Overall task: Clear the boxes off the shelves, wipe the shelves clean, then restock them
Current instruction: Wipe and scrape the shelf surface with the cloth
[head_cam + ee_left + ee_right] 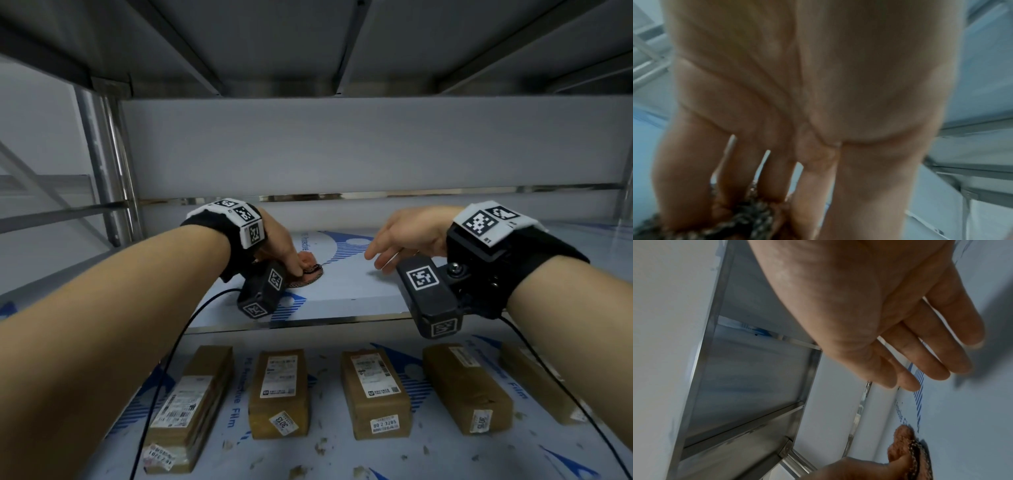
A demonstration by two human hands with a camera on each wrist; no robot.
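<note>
On the middle shelf (346, 301), covered in white film with blue print, lies a pink cloth (311, 270) with a dark braided edge. My left hand (291, 258) is on it, fingertips and thumb closed round a bunched part; the left wrist view shows the cloth (748, 212) at the fingertips (774, 193). My right hand (390, 246) hovers just above the shelf to the right of the cloth, fingers straight and spread, holding nothing. In the right wrist view the right hand (937, 363) is over the film, with the cloth (902, 447) and left hand (859, 469) below.
Several brown cardboard boxes (279, 394) with white labels lie in a row on the lower shelf (325, 445), among scraps of debris. A steel post (102, 164) stands at the left. The shelf above (308, 44) is close overhead. Black cables hang from both wrists.
</note>
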